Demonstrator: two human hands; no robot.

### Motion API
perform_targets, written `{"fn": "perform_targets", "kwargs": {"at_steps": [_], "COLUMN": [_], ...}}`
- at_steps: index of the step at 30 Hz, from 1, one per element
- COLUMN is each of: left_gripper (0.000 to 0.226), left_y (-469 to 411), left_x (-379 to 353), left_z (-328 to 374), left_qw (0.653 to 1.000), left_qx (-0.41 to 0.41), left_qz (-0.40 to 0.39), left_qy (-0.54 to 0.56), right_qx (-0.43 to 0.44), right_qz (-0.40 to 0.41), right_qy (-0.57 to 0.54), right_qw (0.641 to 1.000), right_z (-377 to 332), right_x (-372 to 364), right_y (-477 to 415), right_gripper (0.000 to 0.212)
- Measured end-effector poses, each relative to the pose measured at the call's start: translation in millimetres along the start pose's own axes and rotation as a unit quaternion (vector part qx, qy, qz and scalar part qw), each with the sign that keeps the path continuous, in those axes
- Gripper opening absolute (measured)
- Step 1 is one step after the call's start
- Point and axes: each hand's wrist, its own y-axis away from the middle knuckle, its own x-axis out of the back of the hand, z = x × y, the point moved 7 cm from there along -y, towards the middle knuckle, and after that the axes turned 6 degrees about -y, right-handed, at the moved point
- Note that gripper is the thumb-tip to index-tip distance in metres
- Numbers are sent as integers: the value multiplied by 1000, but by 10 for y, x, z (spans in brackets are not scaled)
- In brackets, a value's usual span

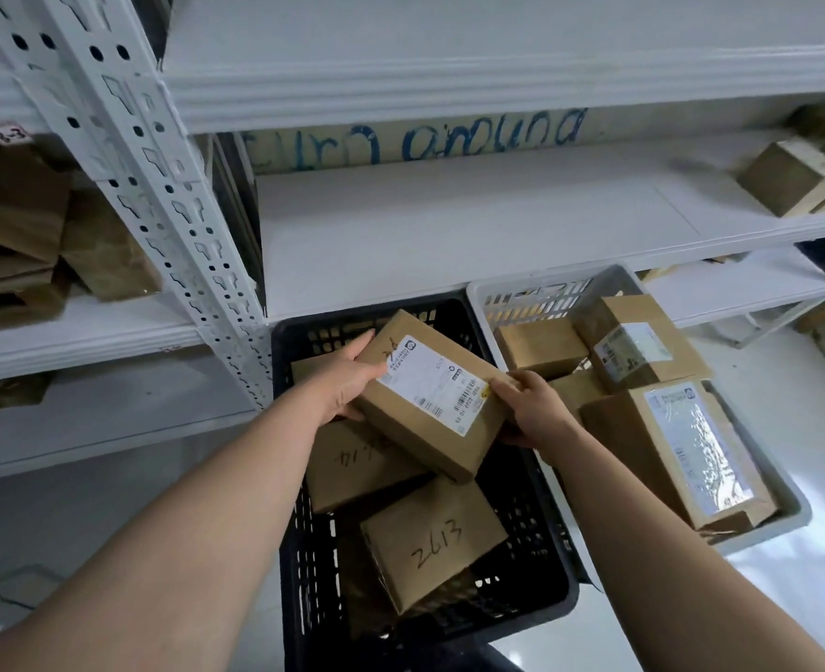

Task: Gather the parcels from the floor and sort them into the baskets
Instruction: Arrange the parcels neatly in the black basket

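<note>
Left hand (347, 375) and right hand (536, 405) grasp opposite ends of the labelled brown cardboard parcel (430, 400), steadying it over the black plastic basket (304, 574).

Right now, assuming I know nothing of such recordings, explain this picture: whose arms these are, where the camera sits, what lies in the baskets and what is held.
There is no machine here. These are a person's bare arms, filmed by one wide-angle camera worn on the head, looking forward and down. The left hand and right hand grip opposite ends of a labelled cardboard parcel, held above a black basket. In that basket lie more brown parcels, one marked 2613. Beside it, to the right, a pale basket holds several labelled parcels, with the largest parcel nearest the camera. Both baskets stand in front of white metal shelving, which carries further boxes.
</note>
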Motion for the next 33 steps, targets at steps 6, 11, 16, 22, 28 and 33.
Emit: {"fn": "perform_targets", "kwargs": {"at_steps": [6,11,16,22,28,33], "left_gripper": [53,49,58,56,68,75], "left_y": [-203,-471,-536,-499,-544,-546], "left_x": [34,-167,-327,-432,-247,-332], "left_z": [235,300,322,124,-139,-70], "left_qw": [987,991,992,998,999,999], "left_qx": [-62,-35,-14,8,31,27], "left_qz": [144,61,2,-3,7,11], "left_qy": [-18,111,125,61,31,-14], "right_qx": [13,28,29,44,29,3], "right_qz": [21,81,94,103,68,68], "right_qy": [-43,-51,-9,53,77,95], "right_qw": [999,995,995,992,994,993], "right_z": [63,54,35,-17,83,95], "right_x": [46,179,134,36,-156,-88], "right_y": [21,-38,-104,-203,-274,-384], "right_gripper": [39,34,39,42,43,32]}}
